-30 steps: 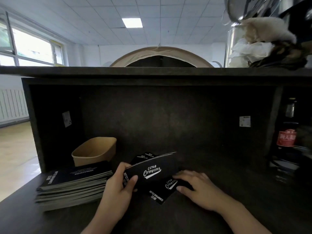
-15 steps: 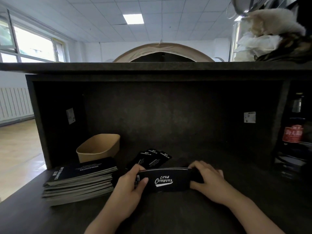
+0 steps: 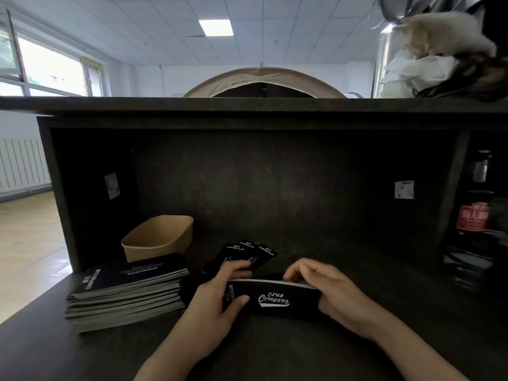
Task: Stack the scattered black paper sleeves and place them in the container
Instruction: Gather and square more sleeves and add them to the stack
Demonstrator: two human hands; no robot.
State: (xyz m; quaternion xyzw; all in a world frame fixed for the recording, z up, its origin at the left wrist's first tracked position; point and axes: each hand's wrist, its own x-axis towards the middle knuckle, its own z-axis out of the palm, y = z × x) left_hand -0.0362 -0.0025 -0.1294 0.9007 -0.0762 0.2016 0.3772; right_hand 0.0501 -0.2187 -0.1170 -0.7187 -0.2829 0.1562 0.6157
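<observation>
**Bundle held on edge, container off to the upper left**

At lower left a stack of sleeves lies flat. Just behind it, left of centre, the container stands open-topped against the shelf's side wall, with bare counter before it.

In the lower centre the left hand curls round one end of the bundle, thumb on its printed face. The bundle stands on its long edge, long axis across the frame. Loose sleeves fan out just behind the left fingers.

The right hand grips the other end, fingers over the top edge. The left hand is likely nearer the container.
</observation>
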